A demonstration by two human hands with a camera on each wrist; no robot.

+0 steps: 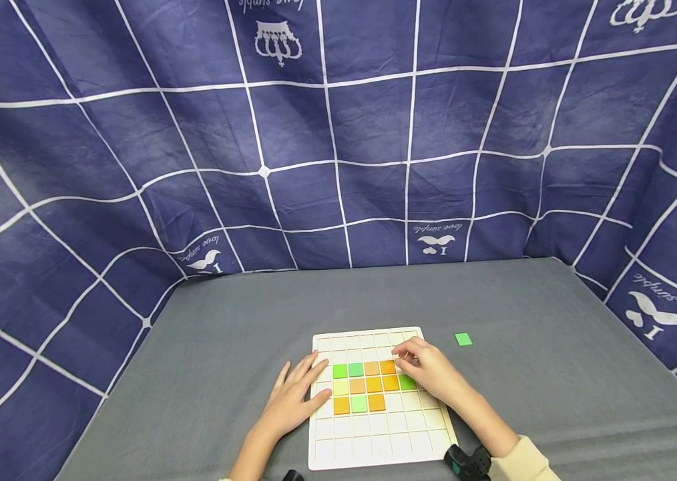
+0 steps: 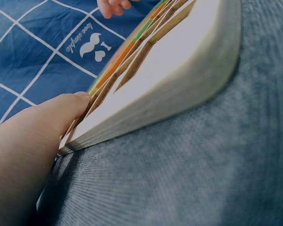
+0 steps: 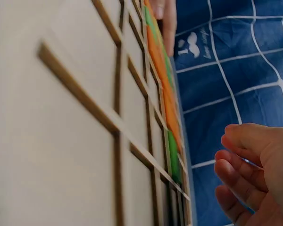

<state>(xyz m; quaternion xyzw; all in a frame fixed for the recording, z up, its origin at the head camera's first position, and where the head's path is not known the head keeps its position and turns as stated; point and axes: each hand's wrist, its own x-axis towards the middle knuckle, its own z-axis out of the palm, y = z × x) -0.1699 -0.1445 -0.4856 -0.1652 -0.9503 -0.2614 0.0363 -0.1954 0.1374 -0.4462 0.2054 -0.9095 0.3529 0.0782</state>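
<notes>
A white gridded board (image 1: 398, 444) lies flat, with square green, yellow and orange tiles in its middle rows. My left hand (image 1: 298, 399) rests with spread fingers on the board's left edge. In the left wrist view, its thumb (image 2: 68, 110) lies over the rim. Over the upper right of the grid is my right hand (image 1: 434, 374), its fingertips beside an orange tile (image 1: 387, 367). A green tile (image 1: 407, 382) is partly covered by that hand. In the right wrist view the right hand (image 3: 254, 174) has loosely bent fingers, thumb apart from them, and no tile shows between them.
One loose green tile (image 1: 463, 339) lies on the grey cloth-covered table (image 1: 242, 314), right of the board's far corner. A blue curtain (image 1: 374, 194) with white lines hangs behind the table and along both sides.
</notes>
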